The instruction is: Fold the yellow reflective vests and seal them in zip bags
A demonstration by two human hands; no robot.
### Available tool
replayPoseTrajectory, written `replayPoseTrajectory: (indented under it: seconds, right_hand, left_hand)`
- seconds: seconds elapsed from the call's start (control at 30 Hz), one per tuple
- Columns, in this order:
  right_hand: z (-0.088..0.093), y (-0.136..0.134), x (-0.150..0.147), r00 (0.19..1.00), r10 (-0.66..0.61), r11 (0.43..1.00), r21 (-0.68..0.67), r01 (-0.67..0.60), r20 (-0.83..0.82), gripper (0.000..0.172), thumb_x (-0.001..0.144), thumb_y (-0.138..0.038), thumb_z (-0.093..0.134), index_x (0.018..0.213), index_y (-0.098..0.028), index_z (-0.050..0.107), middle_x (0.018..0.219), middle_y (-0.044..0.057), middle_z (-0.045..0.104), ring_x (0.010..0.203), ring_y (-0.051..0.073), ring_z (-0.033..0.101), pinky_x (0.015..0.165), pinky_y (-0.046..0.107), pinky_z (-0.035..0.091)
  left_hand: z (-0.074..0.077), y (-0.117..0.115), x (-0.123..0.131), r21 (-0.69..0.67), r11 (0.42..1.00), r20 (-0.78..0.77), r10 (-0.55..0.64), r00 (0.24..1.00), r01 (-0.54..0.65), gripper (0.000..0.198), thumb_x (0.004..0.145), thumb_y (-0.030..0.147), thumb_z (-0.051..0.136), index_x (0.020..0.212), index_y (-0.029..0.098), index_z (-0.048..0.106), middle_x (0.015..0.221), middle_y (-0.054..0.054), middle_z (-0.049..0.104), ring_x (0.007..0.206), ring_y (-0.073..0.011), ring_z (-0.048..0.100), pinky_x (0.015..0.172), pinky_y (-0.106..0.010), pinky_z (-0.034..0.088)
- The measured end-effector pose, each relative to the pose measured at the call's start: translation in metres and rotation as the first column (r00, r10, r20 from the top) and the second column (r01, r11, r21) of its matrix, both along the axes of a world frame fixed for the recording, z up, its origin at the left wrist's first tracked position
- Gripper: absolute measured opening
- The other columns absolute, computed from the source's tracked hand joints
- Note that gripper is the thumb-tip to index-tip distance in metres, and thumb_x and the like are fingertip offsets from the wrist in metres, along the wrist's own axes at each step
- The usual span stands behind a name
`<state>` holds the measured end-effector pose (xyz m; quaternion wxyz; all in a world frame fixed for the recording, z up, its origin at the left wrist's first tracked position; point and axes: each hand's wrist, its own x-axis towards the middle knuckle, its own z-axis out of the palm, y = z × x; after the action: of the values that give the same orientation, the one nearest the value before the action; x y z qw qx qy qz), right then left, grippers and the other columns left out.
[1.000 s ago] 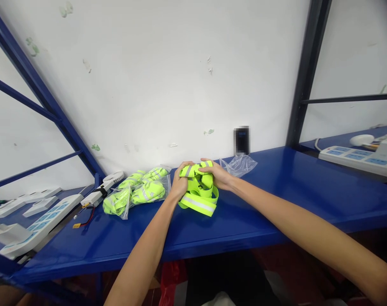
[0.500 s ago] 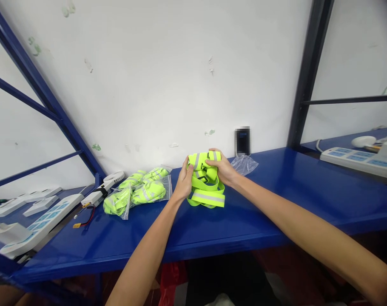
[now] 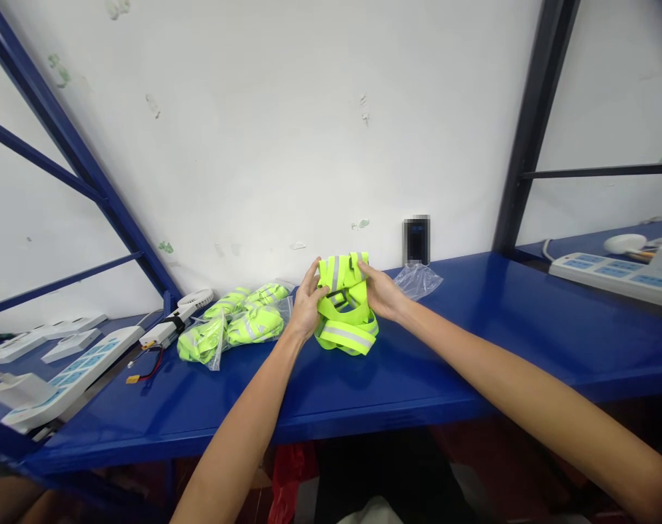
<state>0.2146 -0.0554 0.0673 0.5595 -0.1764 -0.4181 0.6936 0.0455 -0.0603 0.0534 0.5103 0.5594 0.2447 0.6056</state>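
Note:
Between my hands is a bundle of neon-yellow reflective straps [image 3: 346, 331] with silver stripes and a black buckle. Its upper part is folded and raised, while loose loops hang down at the blue table. My left hand [image 3: 308, 302] grips the bundle's left edge, thumb in front. On the right edge, my right hand [image 3: 383, 291] is closed round the folded straps, its fingers partly hidden behind them. Left of my left hand lie several clear bags of similar yellow straps [image 3: 254, 325]. A crumpled clear plastic bag [image 3: 417, 280] rests to the right of my right hand.
A blurred-out dark device [image 3: 417, 240] stands against the wall. At the left are a small white fan [image 3: 196, 298], a cable with a yellow connector [image 3: 140, 378] and a power strip [image 3: 74, 378]. Another power strip [image 3: 615, 271] lies at the right. Blue frame posts [image 3: 85, 160] rise at the left.
My hands have shifted slightly left with the straps. The right hand's thumb has moved to the right edge, showing more of the folded top, and the buckle is now more visible.

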Motion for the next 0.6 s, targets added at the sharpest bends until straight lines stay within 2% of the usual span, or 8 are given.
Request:
replayPoseTrajectory:
  seconds: [0.1, 0.23, 0.33, 0.43, 0.53, 0.6]
  right_hand:
    - [0.0, -0.004, 0.0, 0.999, 0.046, 0.997, 0.059, -0.048, 0.026, 0.031, 0.087, -0.041, 0.062, 0.113, -0.027, 0.055, 0.107, 0.005, 0.07, 0.095, 0.023, 0.066, 0.079, 0.041, 0.057]
    - [0.0, -0.007, 0.003, 0.991, 0.095, 0.988, 0.111, -0.105, 0.092, 0.046, 0.08, -0.026, 0.069, 0.121, -0.034, 0.05, 0.113, -0.001, 0.068, 0.097, 0.019, 0.066, 0.081, 0.038, 0.057]
    - [-0.001, -0.007, 0.001, 0.997, 0.011, 0.99, 0.141, -0.022, 0.076, 0.052, 0.074, -0.013, 0.069, 0.118, -0.034, 0.052, 0.111, -0.003, 0.068, 0.099, 0.018, 0.065, 0.083, 0.035, 0.056]
    - [-0.001, -0.006, -0.004, 0.998, -0.045, 0.987, 0.153, 0.04, 0.031, 0.044, 0.071, -0.012, 0.068, 0.109, -0.03, 0.056, 0.108, -0.002, 0.068, 0.101, 0.019, 0.065, 0.085, 0.035, 0.056]
    - [0.001, -0.005, -0.008, 0.994, -0.113, 0.984, 0.136, 0.113, -0.015, 0.041, 0.068, -0.012, 0.069, 0.103, -0.028, 0.057, 0.103, -0.002, 0.069, 0.1, 0.021, 0.065, 0.083, 0.037, 0.057]
    - [0.002, -0.003, -0.007, 0.985, -0.166, 0.978, 0.119, 0.17, -0.047, 0.042, 0.065, -0.012, 0.07, 0.102, -0.028, 0.057, 0.098, -0.001, 0.069, 0.097, 0.022, 0.066, 0.08, 0.037, 0.057]
  left_hand:
    - [-0.004, 0.005, 0.0, -0.045, 0.998, 0.105, 0.039, 0.994, -0.034, 0.077, 0.069, 0.016, 0.073, 0.14, 0.029, 0.045, 0.132, -0.005, 0.061, 0.121, -0.026, 0.058, 0.102, -0.038, 0.046]
    - [-0.006, 0.011, -0.002, -0.053, 0.997, 0.142, 0.062, 0.988, -0.055, 0.059, 0.066, 0.019, 0.076, 0.121, 0.02, 0.058, 0.12, -0.009, 0.066, 0.119, -0.0279, 0.058, 0.103, -0.04, 0.045]
    - [-0.006, 0.014, -0.002, -0.024, 0.998, 0.125, 0.069, 0.99, -0.066, 0.05, 0.066, 0.022, 0.076, 0.114, 0.022, 0.06, 0.117, -0.007, 0.066, 0.119, -0.0264, 0.058, 0.103, -0.039, 0.044]
    - [-0.007, 0.016, -0.002, -0.023, 0.991, 0.088, 0.131, 0.987, -0.129, 0.051, 0.07, 0.026, 0.074, 0.118, 0.026, 0.057, 0.116, -0.005, 0.064, 0.117, -0.0248, 0.059, 0.099, -0.037, 0.046]
    - [-0.011, 0.016, 0.002, 0.02, 0.977, -0.045, 0.215, 0.976, -0.214, 0.05, 0.075, 0.03, 0.073, 0.121, 0.027, 0.055, 0.119, -0.006, 0.063, 0.116, -0.0256, 0.059, 0.095, -0.035, 0.049]
    - [-0.013, 0.013, 0.007, 0.058, 0.976, -0.151, 0.216, 0.965, -0.209, 0.05, 0.074, 0.03, 0.075, 0.12, 0.026, 0.055, 0.119, -0.007, 0.065, 0.114, -0.0262, 0.06, 0.094, -0.035, 0.049]
